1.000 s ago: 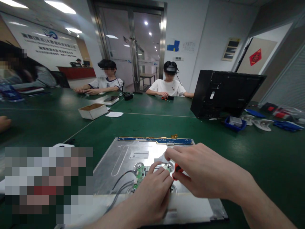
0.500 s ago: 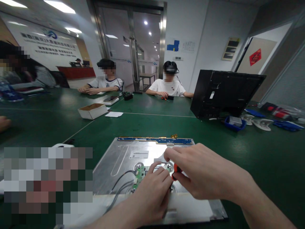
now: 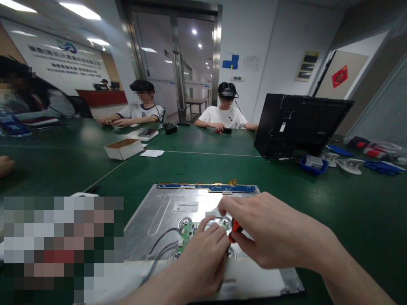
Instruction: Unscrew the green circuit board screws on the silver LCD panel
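My right hand (image 3: 267,231) is closed around the red-orange and black handle of what looks like a screwdriver (image 3: 234,228), tilted over a metal-backed display panel (image 3: 163,203). Its tip is hidden behind my fingers. Close beside it, my left hand (image 3: 206,245) lies over a small green circuit board (image 3: 187,231) at the panel's middle. The left index finger arches across the board; the other fingers are curled, and their tips and the thumb are hidden. Dark cables (image 3: 163,239) run leftward from the board. A blue circuit strip (image 3: 190,187) lines the panel's far edge.
A black monitor (image 3: 299,123) stands at the right, with a blue tray (image 3: 313,165) before it. An open white box (image 3: 124,149) and paper (image 3: 152,153) lie farther left. Other people sit around the green table (image 3: 197,167). A blurred-out patch covers the lower left.
Both hands stay in nearly the same place over the board. The right hand and the handle have turned very slightly.
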Demonstrator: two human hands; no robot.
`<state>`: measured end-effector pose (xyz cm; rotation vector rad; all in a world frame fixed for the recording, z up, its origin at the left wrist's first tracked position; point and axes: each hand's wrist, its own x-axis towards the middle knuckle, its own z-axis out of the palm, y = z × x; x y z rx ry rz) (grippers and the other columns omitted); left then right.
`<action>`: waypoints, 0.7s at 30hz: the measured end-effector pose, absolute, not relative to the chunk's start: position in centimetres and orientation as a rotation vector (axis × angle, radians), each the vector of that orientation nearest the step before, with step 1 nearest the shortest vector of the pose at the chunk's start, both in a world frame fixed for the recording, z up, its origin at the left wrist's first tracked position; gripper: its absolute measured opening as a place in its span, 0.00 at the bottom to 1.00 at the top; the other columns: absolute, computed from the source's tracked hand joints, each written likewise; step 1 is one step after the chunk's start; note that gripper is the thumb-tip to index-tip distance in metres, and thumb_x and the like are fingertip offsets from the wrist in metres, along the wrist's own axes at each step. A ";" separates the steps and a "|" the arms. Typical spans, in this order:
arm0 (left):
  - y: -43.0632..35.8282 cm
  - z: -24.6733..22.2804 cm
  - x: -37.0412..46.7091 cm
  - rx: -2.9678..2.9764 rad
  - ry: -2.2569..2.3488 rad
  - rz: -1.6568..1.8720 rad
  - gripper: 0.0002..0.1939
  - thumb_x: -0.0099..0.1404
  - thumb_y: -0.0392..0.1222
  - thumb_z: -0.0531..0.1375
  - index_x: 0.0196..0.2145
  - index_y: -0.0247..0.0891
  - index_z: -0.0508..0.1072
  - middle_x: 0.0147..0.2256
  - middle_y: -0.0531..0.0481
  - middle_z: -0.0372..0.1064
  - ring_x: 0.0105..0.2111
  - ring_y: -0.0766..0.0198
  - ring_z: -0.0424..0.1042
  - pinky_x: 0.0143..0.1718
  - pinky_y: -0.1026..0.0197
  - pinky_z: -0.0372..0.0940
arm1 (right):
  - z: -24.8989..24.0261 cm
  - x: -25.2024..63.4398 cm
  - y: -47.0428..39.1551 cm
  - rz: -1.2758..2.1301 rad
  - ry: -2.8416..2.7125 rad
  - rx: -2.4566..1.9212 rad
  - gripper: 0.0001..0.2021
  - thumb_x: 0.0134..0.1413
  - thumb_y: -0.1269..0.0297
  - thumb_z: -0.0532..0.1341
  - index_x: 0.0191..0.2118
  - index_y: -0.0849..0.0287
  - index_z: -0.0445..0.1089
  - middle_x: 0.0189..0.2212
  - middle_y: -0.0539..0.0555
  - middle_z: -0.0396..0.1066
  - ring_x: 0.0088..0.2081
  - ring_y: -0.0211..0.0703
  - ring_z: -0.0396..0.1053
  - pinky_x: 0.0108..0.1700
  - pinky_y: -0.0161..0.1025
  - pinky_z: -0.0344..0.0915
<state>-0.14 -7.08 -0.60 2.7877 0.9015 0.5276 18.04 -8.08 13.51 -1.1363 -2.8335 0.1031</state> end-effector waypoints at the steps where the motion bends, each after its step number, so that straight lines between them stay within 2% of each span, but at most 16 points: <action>1: -7.1 -0.6 -0.1 2.792 0.903 0.530 0.11 0.60 0.35 0.55 0.41 0.41 0.69 0.41 0.46 0.72 0.44 0.52 0.69 0.58 0.43 0.52 | 13.4 18.0 -8.0 0.091 -2.830 -1.148 0.10 0.56 0.69 0.56 0.44 0.56 0.62 0.36 0.52 0.74 0.33 0.45 0.71 0.28 0.39 0.56; 7: -7.1 -0.7 -0.1 2.776 0.910 0.557 0.10 0.60 0.34 0.55 0.40 0.41 0.70 0.40 0.46 0.72 0.43 0.53 0.70 0.59 0.41 0.51 | 13.3 17.9 -8.0 0.050 -2.794 -1.257 0.13 0.59 0.63 0.58 0.49 0.54 0.61 0.33 0.51 0.75 0.32 0.47 0.72 0.28 0.38 0.55; 12: -7.1 -0.7 -0.1 2.791 0.909 0.535 0.11 0.60 0.35 0.56 0.41 0.41 0.70 0.40 0.46 0.72 0.43 0.52 0.69 0.58 0.43 0.52 | 13.6 18.2 -8.2 0.122 -2.822 -1.141 0.12 0.55 0.67 0.57 0.47 0.56 0.62 0.38 0.53 0.73 0.34 0.46 0.71 0.30 0.39 0.58; 16: -7.1 -0.4 -0.1 2.806 0.906 0.524 0.11 0.60 0.36 0.56 0.41 0.41 0.70 0.40 0.46 0.72 0.44 0.52 0.69 0.58 0.43 0.52 | 13.5 18.1 -8.1 0.104 -2.843 -1.162 0.14 0.56 0.68 0.57 0.48 0.56 0.61 0.38 0.53 0.74 0.33 0.45 0.71 0.29 0.38 0.57; 21: -7.1 -0.4 -0.1 2.804 0.924 0.520 0.09 0.61 0.36 0.55 0.40 0.41 0.70 0.40 0.46 0.72 0.43 0.53 0.69 0.59 0.42 0.51 | 13.4 17.8 -7.9 0.069 -2.808 -1.279 0.14 0.59 0.64 0.58 0.50 0.55 0.61 0.33 0.52 0.75 0.32 0.47 0.73 0.29 0.39 0.57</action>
